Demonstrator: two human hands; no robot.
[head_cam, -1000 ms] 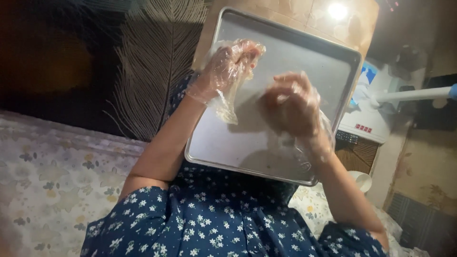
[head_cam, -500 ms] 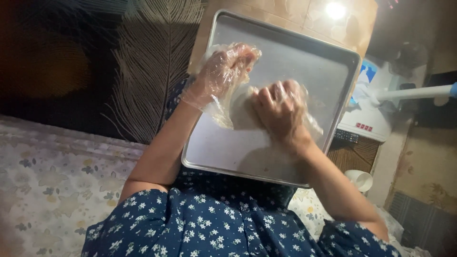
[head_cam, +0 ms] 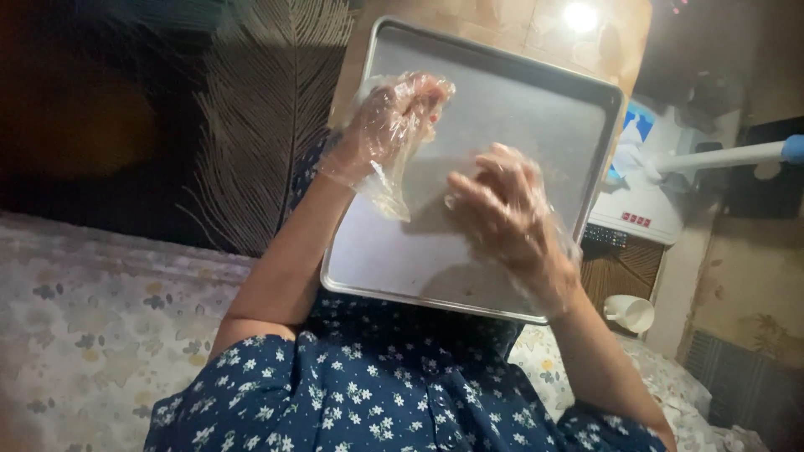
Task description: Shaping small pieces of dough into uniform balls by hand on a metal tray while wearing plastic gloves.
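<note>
The left hand (head_cam: 389,125) and the right hand (head_cam: 502,209) cover part of the metal tray (head_cam: 519,109), so its middle surface is hidden. Loose plastic gloves blur the fingers. The dark area at the upper left is too dim to tell. The white appliance (head_cam: 641,197) is half behind the tray.

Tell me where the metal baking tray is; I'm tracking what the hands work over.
In the head view the metal baking tray fills the upper middle, under the gloved left hand and right hand, above the blue flowered garment.
</note>
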